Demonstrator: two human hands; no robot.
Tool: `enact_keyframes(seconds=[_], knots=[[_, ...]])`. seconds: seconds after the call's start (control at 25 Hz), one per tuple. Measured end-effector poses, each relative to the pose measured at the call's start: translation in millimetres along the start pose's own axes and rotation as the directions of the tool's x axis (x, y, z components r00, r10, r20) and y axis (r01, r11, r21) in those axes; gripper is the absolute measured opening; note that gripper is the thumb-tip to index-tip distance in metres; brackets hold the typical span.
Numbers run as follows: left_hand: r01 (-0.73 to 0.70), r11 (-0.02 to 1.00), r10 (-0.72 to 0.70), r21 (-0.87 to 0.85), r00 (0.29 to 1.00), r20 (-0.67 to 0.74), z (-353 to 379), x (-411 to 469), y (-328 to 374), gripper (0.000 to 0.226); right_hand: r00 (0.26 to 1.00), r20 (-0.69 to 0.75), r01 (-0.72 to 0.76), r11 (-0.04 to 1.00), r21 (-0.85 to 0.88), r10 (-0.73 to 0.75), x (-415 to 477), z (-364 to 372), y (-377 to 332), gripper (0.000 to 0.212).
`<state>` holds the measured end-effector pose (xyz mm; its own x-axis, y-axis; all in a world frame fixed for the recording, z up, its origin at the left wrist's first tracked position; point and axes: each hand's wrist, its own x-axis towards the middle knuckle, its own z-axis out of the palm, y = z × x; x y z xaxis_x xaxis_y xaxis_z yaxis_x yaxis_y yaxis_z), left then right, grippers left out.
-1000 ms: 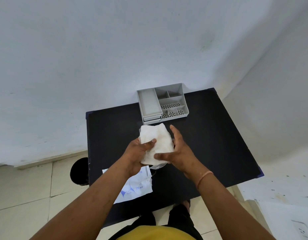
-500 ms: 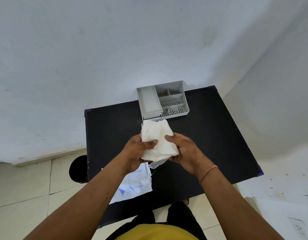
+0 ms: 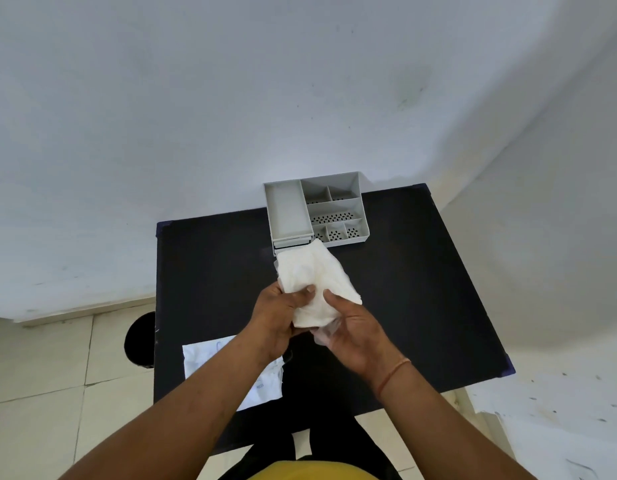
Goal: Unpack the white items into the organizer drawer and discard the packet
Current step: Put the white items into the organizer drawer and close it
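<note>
Both hands hold a soft bundle of white items [image 3: 315, 278] above the middle of the black table [image 3: 421, 289]. My left hand [image 3: 279, 313] grips its lower left side with the thumb on top. My right hand [image 3: 352, 327] cups it from below and also holds a bit of clear plastic packet [image 3: 326, 332] under the bundle. The grey organizer [image 3: 334, 211] stands at the table's far edge, with a long tray on its left, small compartments on its right and a drawer front low at its near left. The bundle's far end hides part of that drawer front.
A flat white packet with blue print [image 3: 213, 358] lies at the table's near left edge, partly under my left forearm. A dark round bin [image 3: 140, 341] stands on the tiled floor left of the table. White walls close in behind and on the right.
The bundle has moved away from me toward the organizer and spread wider. My right hand has slid from the bundle's side to under its near end.
</note>
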<state>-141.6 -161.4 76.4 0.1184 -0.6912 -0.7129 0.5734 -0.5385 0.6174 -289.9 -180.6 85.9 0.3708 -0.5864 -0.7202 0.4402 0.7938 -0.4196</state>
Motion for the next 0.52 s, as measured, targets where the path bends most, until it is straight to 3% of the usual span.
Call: enact_keyframes(seconds=[0.16, 0.36, 0.52], knots=[[-0.029, 0.997, 0.038, 0.076, 0.993, -0.109, 23.1, 6.6, -11.7, 0.034, 0.997, -0.039, 0.062, 0.998, -0.002, -0.062, 8.3, -14.7, -8.1, 0.036], [-0.05, 0.975, 0.068, 0.216, 0.995, -0.075, 43.6, 22.3, 0.3, 0.041, 0.995, -0.084, -0.038, 0.99, 0.139, 0.05, 17.7, -31.5, -40.0, 0.035], [0.042, 0.997, -0.026, 0.066, 0.973, -0.23, 43.3, 55.9, 2.3, 0.053, 0.991, -0.099, -0.072, 0.983, 0.17, 0.09, 31.6, -47.0, -70.3, 0.036]])
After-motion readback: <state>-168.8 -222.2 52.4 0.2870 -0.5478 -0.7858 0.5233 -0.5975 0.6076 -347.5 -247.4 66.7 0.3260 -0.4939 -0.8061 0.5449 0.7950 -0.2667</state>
